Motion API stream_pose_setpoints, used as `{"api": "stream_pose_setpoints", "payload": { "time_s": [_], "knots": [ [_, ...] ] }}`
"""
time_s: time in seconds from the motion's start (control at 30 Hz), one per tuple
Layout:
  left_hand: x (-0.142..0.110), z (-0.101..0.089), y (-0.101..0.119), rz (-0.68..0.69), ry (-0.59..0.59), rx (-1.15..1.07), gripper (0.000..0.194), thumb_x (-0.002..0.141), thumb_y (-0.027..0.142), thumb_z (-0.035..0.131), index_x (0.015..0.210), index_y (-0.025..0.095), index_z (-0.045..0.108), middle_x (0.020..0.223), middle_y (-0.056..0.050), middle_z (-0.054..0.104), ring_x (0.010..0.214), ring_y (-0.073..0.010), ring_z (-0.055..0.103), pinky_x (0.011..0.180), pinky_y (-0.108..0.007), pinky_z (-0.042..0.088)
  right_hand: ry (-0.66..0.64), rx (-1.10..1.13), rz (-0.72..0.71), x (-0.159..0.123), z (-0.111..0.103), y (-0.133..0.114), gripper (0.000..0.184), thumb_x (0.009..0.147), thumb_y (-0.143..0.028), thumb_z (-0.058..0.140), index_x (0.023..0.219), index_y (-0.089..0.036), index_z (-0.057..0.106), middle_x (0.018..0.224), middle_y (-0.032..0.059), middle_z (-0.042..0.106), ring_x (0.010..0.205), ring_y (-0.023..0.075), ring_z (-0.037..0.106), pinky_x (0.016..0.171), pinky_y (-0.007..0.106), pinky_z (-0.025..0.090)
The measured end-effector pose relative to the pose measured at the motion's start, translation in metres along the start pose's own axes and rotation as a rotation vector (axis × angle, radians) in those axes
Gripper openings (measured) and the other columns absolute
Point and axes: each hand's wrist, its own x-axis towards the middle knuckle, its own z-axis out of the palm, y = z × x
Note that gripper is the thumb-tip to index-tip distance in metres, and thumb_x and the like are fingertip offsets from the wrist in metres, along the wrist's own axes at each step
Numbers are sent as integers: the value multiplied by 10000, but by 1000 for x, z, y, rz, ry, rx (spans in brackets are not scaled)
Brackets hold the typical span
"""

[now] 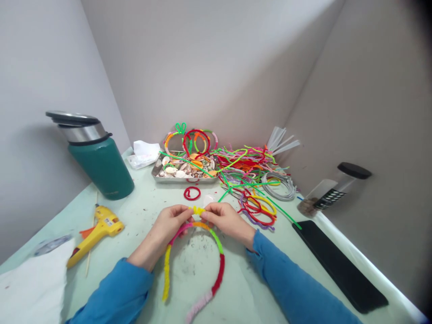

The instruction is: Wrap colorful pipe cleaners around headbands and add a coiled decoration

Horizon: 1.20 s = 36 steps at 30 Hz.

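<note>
A headband (221, 270) is wound with fuzzy pipe cleaner in yellow, pink, orange, green, red and pale pink bands. Its curve points away from me and its two ends toward me. Just above the top of the curve, a short bent yellow pipe cleaner (197, 210) is pinched from both sides. My left hand (165, 231) grips its left end, with lower fingers partly hidden behind the headband's pink band. On the other end, my right hand (231, 221) closes thumb and fingertips, right above the orange band.
A yellow glue gun (103, 225) and green bottle (104, 166) stand left. Behind are a metal tray (185, 179) of shells, finished hoops, and piled pipe cleaners (243, 164). Red coil (192, 193) lies ahead; a black strip (337, 265) and tipped jar (332, 191) are right.
</note>
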Motion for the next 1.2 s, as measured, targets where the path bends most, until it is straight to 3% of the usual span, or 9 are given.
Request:
{"api": "stream_pose_setpoints", "payload": {
  "time_s": [0.1, 0.2, 0.37, 0.53, 0.63, 0.73, 1.0, 1.2],
  "knots": [
    [-1, -3, 1, 25, -88, -56, 310, 646, 370, 699, 809, 137, 578, 632, 15, 585, 439, -70, 491, 407, -193, 412, 64, -37, -16, 0, 1, 0, 225, 776, -329, 554, 670, -136, 598, 582, -25, 531, 518, 78, 442, 478, 191, 321],
    [-3, -6, 2, 30, -192, -110, 450, 569, 246, 769, 955, 145, 560, 775, -19, 625, 569, -106, 574, 506, -225, 484, 81, 34, 2, 0, -1, -4, 223, 790, -316, 532, 710, -128, 622, 631, -11, 567, 539, 78, 463, 508, 191, 348],
    [-5, -6, 5, -53, -168, -164, 399, 574, 168, 747, 919, 125, 551, 864, -82, 652, 743, -178, 648, 667, -286, 522, 88, -30, -54, -1, -6, -7, 193, 760, -299, 567, 697, -136, 651, 621, -14, 558, 570, 91, 463, 527, 199, 345],
    [-4, -4, 5, -69, -109, -85, 326, 612, 204, 701, 893, 101, 572, 617, -23, 619, 515, -105, 565, 506, -215, 459, 104, -52, -67, 0, -4, -2, 160, 725, -299, 609, 731, -142, 640, 643, -13, 571, 578, 96, 466, 532, 203, 354],
    [-4, -5, 4, -66, -132, 4, 324, 649, 288, 675, 902, 112, 578, 478, 52, 503, 375, -46, 381, 353, -154, 253, 126, -42, -71, 0, -2, -1, 148, 705, -286, 626, 715, -140, 607, 647, -16, 561, 571, 90, 460, 527, 199, 356],
    [-4, -6, 4, -66, -154, 46, 324, 627, 336, 696, 850, 132, 578, 452, 91, 401, 368, -28, 273, 347, -154, 131, 79, -9, -57, 0, -2, -2, 130, 697, -260, 627, 719, -134, 606, 646, -15, 562, 563, 86, 460, 521, 197, 356],
    [-4, -3, 5, -49, -105, 111, 368, 644, 507, 637, 667, 150, 552, 363, 105, 294, 332, -34, 189, 346, -186, 91, 58, 20, -20, 1, -2, 0, 152, 677, -269, 654, 721, -135, 595, 633, -19, 555, 559, 86, 462, 517, 199, 363],
    [-3, -3, 5, -14, -5, 92, 328, 625, 462, 661, 652, 152, 560, 385, 109, 289, 320, -27, 196, 349, -190, 91, 89, 24, -69, 0, -3, -2, 189, 756, -336, 588, 759, -147, 572, 685, -16, 544, 602, 88, 463, 548, 199, 372]
  ]
}}
